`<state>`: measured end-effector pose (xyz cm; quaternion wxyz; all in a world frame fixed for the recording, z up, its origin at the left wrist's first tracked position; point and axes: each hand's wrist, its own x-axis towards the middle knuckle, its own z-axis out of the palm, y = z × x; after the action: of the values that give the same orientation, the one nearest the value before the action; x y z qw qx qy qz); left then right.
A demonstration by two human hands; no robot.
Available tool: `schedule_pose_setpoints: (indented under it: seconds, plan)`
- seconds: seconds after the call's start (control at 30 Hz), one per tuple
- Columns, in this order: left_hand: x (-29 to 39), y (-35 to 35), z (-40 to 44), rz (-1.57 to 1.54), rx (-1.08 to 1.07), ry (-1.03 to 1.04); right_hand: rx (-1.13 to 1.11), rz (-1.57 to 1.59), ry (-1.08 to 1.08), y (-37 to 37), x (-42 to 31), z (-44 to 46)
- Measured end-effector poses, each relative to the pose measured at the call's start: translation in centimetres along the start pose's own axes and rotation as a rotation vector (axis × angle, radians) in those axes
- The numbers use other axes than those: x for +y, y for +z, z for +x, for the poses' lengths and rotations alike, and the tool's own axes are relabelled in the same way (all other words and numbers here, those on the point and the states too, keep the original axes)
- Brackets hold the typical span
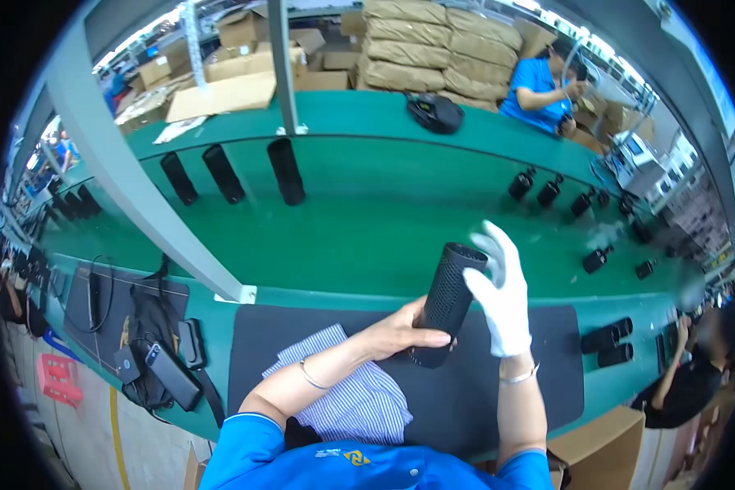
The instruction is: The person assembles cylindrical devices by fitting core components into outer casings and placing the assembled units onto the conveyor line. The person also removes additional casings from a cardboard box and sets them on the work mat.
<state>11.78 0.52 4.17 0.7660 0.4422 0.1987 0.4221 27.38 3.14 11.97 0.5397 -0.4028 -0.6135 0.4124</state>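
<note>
a long green surface (367, 204) is curving across the view, with stacked brown wrapped bundles (441, 49) standing beyond it. a pale metal post (163, 229) is slanting down at the left, bounding the reach there. along the near side, a black mat (539, 392) is covering part of the bench, its right edge lying near several black cylinders (600, 339). a striped cloth (359, 400) is lying crumpled on the mat's left half. over the mat, a perforated black cylinder (447, 298) is tilting, its upper end leaning right; from there, green room is stretching forward. the bare left hand (400, 331) is clasping its lower part, thumb crossing the front. the white-gloved right hand (502, 298) is spreading thumb and fingers beside the upper end; whether the thumb is touching, i cannot tell.
</note>
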Motion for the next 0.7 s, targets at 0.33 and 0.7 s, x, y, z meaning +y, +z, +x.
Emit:
schedule_pose_setpoints:
  seconds: [0.33, 0.7]
  plan:
    - [5.2, -24.4, 11.7, 0.636, 0.851, 0.492, -0.089, -0.105, 0.343, 2.3, 10.2, -10.7]
    - [1.5, -26.0, 10.1, 1.093, 1.306, 0.379, -0.143, -0.34, 0.163, 2.4, 10.9, -12.5]
